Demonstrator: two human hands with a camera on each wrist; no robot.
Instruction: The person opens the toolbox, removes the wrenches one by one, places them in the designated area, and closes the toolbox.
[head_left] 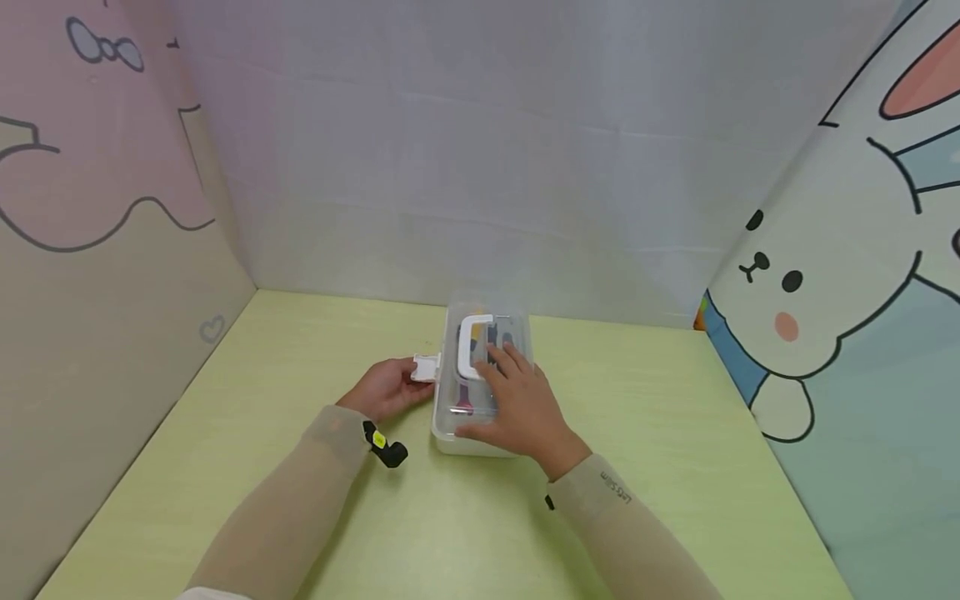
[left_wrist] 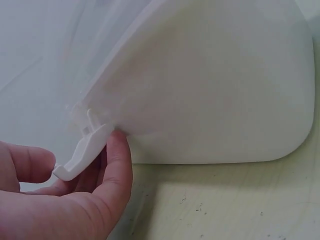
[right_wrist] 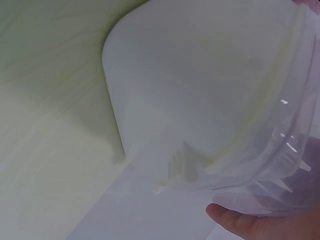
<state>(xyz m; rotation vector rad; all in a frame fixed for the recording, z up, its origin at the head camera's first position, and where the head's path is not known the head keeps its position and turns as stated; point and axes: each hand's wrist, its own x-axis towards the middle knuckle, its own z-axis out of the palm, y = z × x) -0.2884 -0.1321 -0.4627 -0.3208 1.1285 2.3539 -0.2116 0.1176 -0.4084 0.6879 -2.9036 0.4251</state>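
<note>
A white storage box (head_left: pixel 474 447) with a clear lid (head_left: pixel 447 417) stands on the table, and a white carrying handle (head_left: pixel 465 348) sits on top. Through the lid show several tools or small items, some dark, one yellow, one pink. My left hand (head_left: pixel 385 390) is at the box's left side, pinching the white latch (left_wrist: pixel 86 152), which sticks outward from the wall. The thumb is at the latch's free end, with the fingers behind it. My right hand (head_left: pixel 522 408) rests on the lid with fingers spread, fingertips near the handle and thumb toward the front edge.
The pale yellow-green table (head_left: pixel 637 417) extends around the box on both sides and in front. A white curtain (head_left: pixel 465 167) hangs behind it. Cartoon-printed panels (head_left: pixel 862 317) stand at left and right. A black wrist strap piece (head_left: pixel 390 452) hangs by the left sleeve.
</note>
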